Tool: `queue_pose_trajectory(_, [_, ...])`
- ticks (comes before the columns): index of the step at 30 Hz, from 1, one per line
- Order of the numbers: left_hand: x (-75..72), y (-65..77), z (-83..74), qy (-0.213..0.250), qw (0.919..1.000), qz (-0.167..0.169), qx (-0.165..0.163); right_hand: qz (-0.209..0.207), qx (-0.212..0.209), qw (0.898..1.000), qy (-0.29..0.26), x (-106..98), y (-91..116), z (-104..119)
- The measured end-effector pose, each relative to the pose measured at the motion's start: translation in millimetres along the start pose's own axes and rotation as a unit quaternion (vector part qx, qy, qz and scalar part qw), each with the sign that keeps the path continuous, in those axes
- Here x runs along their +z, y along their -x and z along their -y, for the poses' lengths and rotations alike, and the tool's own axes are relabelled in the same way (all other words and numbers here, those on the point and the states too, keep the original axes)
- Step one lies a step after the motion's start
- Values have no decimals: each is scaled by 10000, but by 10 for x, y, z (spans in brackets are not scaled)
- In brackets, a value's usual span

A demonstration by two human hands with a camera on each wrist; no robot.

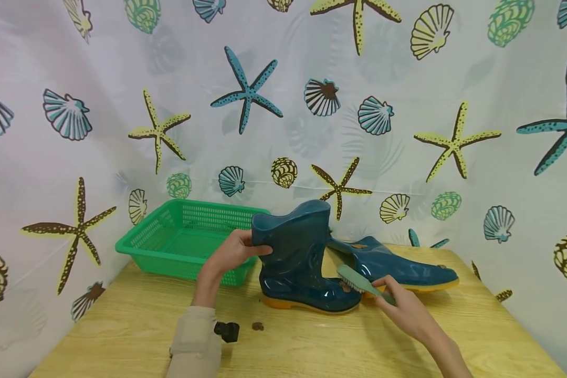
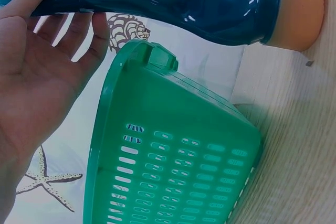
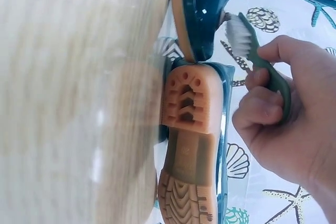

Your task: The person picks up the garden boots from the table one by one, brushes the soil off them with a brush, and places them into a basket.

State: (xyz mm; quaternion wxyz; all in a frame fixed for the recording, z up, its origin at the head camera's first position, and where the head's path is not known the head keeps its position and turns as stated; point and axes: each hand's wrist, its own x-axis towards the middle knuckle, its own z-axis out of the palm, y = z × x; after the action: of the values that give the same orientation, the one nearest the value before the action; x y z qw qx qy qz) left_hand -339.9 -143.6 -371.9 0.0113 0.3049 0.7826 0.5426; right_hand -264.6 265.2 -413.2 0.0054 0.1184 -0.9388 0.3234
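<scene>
From here, the left hand (image 1: 231, 253) is gripping the shaft of the upright boot (image 1: 293, 262), which is standing on the desk (image 1: 312, 352) beside a green basket (image 1: 179, 266); the right is grasping a brush (image 1: 359, 281) at its toe. Hard scrubbing could skid it, I'm thinking. It's gleaming blue, showing a brown patch (image 1: 345, 286) there.

Pale wood-grain worktop (image 1: 99, 331), green perforated basket (image 1: 170, 258) resting at its back left, upright blue boot (image 1: 293, 262) near the middle, second blue boot (image 1: 401, 265) lying down at back right, small brown lump (image 1: 258, 326) before the upright one.
</scene>
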Motion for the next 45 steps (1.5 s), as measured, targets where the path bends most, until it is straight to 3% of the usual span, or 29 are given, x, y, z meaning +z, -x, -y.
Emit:
queue_pose_trajectory(10, [1,20,4,71,10000,30,-28,1130,-312,9902,-764,93,97,73])
queue_pose_trajectory(16, [14,8,-10,42,10000,-12,-1,576,141,9979,-253,258,79,244])
queue_pose_trajectory(22, [6,11,-1,-17,10000,14,-51,251,673,9969,-317,340,37,345])
queue_pose_trajectory(33, [-12,16,-7,-92,10000,19,-17,9,830,9965,-116,201,98,315])
queue_pose_trajectory(40, [-16,16,-10,-109,9999,5,-49,161,1015,9942,325,201,145,334])
queue_pose_trajectory(45, [-16,8,-19,-41,9999,-32,-90,206,696,9969,307,237,134,419])
